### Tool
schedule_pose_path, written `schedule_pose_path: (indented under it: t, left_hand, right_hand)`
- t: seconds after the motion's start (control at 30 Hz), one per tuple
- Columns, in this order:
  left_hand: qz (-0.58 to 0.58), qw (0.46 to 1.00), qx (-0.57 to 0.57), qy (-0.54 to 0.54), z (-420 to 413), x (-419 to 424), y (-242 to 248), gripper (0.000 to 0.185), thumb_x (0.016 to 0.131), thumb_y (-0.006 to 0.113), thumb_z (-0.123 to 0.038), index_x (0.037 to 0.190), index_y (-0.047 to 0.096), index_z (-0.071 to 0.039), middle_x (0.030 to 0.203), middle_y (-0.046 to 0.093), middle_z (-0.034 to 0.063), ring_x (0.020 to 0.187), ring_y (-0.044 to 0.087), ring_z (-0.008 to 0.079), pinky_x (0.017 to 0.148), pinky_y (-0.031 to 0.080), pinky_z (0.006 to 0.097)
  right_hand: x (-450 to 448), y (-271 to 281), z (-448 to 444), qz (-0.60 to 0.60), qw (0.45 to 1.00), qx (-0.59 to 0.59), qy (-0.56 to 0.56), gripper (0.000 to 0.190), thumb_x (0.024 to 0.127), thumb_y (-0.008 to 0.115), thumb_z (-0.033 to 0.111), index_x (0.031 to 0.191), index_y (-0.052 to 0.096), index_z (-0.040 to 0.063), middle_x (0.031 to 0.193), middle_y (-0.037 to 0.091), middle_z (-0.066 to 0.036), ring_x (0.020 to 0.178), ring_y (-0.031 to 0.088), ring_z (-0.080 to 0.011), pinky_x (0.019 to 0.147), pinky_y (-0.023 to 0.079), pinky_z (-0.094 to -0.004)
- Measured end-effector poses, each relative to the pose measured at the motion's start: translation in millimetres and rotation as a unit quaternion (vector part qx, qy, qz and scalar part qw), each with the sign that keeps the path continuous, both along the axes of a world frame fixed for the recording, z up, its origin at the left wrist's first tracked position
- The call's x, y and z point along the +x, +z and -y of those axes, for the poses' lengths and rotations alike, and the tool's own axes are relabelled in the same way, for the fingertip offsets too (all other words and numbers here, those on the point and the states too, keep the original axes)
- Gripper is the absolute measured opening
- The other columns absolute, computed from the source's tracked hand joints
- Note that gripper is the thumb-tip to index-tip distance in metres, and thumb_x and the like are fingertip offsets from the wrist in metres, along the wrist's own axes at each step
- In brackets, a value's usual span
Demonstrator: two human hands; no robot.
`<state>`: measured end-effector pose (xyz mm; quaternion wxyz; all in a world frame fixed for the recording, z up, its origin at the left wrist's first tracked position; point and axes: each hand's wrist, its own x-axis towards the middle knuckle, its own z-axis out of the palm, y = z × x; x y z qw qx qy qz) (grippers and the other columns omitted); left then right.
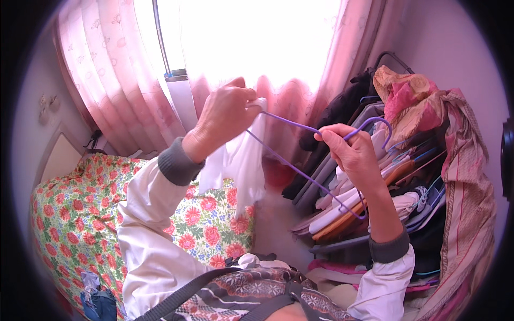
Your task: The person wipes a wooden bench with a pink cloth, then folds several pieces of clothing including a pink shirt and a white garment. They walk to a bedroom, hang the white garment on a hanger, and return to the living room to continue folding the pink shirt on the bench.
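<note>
A purple clothes hanger (289, 162) spans the space between my two hands. My right hand (351, 154) grips it at the neck, with the hook curving out past my fingers to the right. My left hand (227, 114) pinches a thin white cloth (247, 160) at the hanger's other end, and the cloth hangs down below that hand. What kind of garment the cloth is, I cannot tell. Part of the hanger is hidden behind my left hand and the cloth.
On the right, a clothes rack (395, 60) holds several hung garments (317, 200), with a pink and beige patterned cloth (466, 180) draped over it. To the left is a bed with a floral cover (72, 216). Pink curtains (116, 80) flank a bright window (257, 36) ahead.
</note>
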<state>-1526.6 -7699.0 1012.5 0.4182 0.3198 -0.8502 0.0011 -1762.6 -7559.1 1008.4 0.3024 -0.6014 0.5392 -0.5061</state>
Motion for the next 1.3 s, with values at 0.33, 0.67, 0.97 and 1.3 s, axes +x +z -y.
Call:
schedule_pose_path:
  t: [0.33, 0.67, 0.97, 1.3]
  left_hand:
    - [0.07, 0.974, 0.025, -0.213, -14, -33, 2, 0.019, 0.091, 0.065, -0.012, 0.108, 0.069, -0.005, 0.084, 0.063, 0.0128, 0.074, 0.06, 0.0323, 0.069, 0.049, 0.0402]
    - [0.097, 0.963, -0.128, -0.218, -25, -52, 32, 0.016, 0.086, 0.072, -0.017, 0.099, 0.077, -0.008, 0.075, 0.061, 0.0062, 0.063, 0.058, 0.0241, 0.06, 0.046, 0.0354]
    - [-0.02, 0.967, -0.043, -0.251, -10, -34, 51, 0.019, 0.088, 0.072, -0.004, 0.106, 0.074, 0.001, 0.081, 0.061, 0.0036, 0.07, 0.057, 0.0102, 0.064, 0.046, 0.0244]
    - [-0.049, 0.992, 0.029, -0.112, 56, 41, 20, 0.018, 0.093, 0.069, -0.01, 0.107, 0.074, 0.001, 0.08, 0.059, 0.0019, 0.072, 0.053, 0.0073, 0.066, 0.043, 0.0221]
  right_hand:
    - [-36, -1, -15, -0.327, 0.845, -0.337, -0.258, 0.019, 0.096, 0.066, 0.016, 0.107, 0.065, 0.001, 0.089, 0.065, -0.011, 0.074, 0.059, -0.0229, 0.071, 0.048, -0.0348]
    - [-5, -184, -17, -0.124, 0.978, -0.057, -0.159, 0.025, 0.094, 0.059, 0.006, 0.119, 0.061, 0.002, 0.1, 0.07, -0.016, 0.104, 0.068, -0.0301, 0.091, 0.052, -0.0379]
    - [13, -263, 16, -0.064, 0.982, 0.173, 0.047, 0.017, 0.099, 0.055, 0.016, 0.11, 0.06, 0.004, 0.09, 0.064, -0.011, 0.086, 0.063, -0.0232, 0.082, 0.051, -0.037]
    - [-76, -193, -15, -0.055, 0.985, -0.102, -0.13, 0.021, 0.093, 0.066, 0.018, 0.11, 0.061, 0.008, 0.091, 0.061, -0.004, 0.086, 0.064, -0.0205, 0.08, 0.051, -0.0311]
